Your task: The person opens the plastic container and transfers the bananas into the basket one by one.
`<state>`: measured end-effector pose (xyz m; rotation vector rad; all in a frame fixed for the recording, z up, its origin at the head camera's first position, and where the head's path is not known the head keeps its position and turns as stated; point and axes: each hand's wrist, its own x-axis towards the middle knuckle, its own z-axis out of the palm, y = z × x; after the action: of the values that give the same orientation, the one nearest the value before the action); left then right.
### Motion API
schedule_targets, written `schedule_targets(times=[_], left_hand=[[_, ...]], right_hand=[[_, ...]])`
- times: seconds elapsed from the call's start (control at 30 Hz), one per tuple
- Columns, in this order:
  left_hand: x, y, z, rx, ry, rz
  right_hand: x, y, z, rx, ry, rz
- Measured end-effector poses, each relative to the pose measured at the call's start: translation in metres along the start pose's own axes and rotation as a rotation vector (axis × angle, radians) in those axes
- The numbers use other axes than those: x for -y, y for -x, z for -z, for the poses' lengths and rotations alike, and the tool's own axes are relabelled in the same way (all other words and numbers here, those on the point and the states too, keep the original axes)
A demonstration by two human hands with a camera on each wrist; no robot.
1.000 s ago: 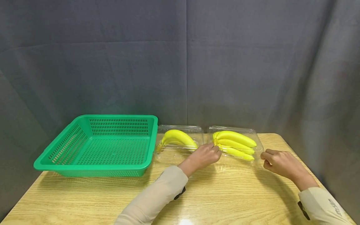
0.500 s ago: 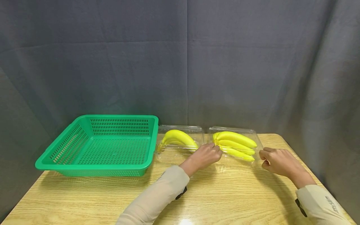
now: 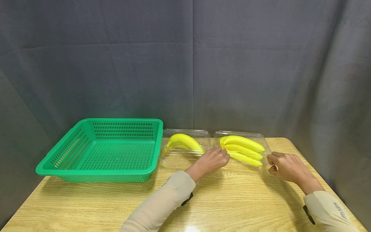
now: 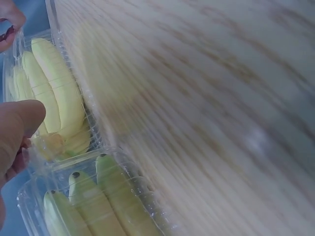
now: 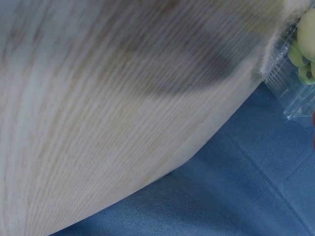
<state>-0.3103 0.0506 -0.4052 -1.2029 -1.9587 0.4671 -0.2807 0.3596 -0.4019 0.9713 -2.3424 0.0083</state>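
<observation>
Two clear plastic clamshell boxes lie side by side at the back of the table. Inside the right box (image 3: 249, 134) is a bunch of yellow bananas (image 3: 242, 140); the left box (image 3: 185, 160) holds more bananas (image 3: 185, 140). My left hand (image 3: 210, 160) pinches the right box at its near left corner, thumb and curled fingers at the edge in the left wrist view. At the opposite near corner my right hand (image 3: 285, 166) pinches the same box. Its fingertips are mostly out of the right wrist view, where part of that box (image 5: 278, 81) shows.
A green plastic basket (image 3: 98, 172) with slotted sides stands to the left, close beside the left box. The wooden table (image 3: 232, 206) has its rounded back right corner just past the right box. A grey curtain (image 3: 191, 64) hangs behind.
Almost nothing differs. The right hand and forearm have shifted very slightly left; the boxes and bananas stay in place.
</observation>
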Motion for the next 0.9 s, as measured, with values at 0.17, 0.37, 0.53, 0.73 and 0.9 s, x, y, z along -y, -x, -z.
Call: schedule_targets(times=[0.17,0.37,0.53,0.73,0.9], left_hand=[[0.001,-0.0001,0.0002,0.009,0.007,0.005],[0.002,-0.0001,0.0003,0.018,0.029,0.02],[0.0021,0.0014,-0.0025,-0.002,0.01,0.018],[0.0008,0.0036,-0.004,-0.038,0.003,0.043],[0.0003,0.0057,-0.0036,-0.058,0.008,0.062]], right_hand=[[-0.0011,-0.0004,0.0003,-0.021,-0.019,0.001],[-0.0018,-0.0009,0.001,-0.032,-0.03,0.009],[-0.0019,0.0003,0.0012,-0.039,-0.025,0.033],[-0.0027,0.0016,0.0023,-0.068,0.01,0.05],[-0.0029,0.0039,0.0051,-0.077,0.032,0.041]])
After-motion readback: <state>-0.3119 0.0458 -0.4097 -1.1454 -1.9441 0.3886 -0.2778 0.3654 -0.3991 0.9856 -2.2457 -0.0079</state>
